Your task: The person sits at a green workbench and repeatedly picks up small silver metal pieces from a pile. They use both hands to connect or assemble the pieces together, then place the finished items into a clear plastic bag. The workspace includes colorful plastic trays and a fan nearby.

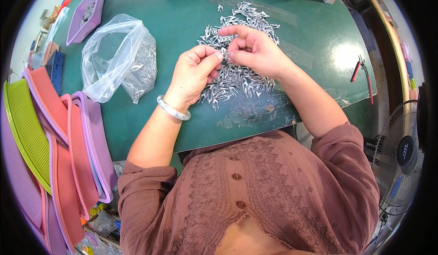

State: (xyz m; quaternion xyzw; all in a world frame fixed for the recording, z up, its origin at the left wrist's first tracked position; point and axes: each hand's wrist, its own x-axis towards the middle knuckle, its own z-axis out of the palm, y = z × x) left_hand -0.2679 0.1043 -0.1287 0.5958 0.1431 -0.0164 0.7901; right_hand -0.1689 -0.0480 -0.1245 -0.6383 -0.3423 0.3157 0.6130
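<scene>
Over a heap of small silver forked metal pieces (248, 79), my two hands meet almost fingertip to fingertip. My left hand (194, 72), with a pale bangle (173, 109) on its wrist, is closed in a pinch of thumb and forefinger. Between the fingertips shows a small silver metal piece (225, 54); its exact shape is partly hidden. My right hand (258, 52) pinches at the other side of this piece, its forefinger stretched out above the heap. Left of my hands, a clear plastic bag (114, 56) lies with more silver pieces inside.
A purple basket (99, 11) with some pieces stands at the far left of the green table (182, 8). Red-handled pliers (363, 70) lie at the right edge. Stacked colored perforated baskets (86, 150) crowd the left; a fan (406, 150) stands at the right.
</scene>
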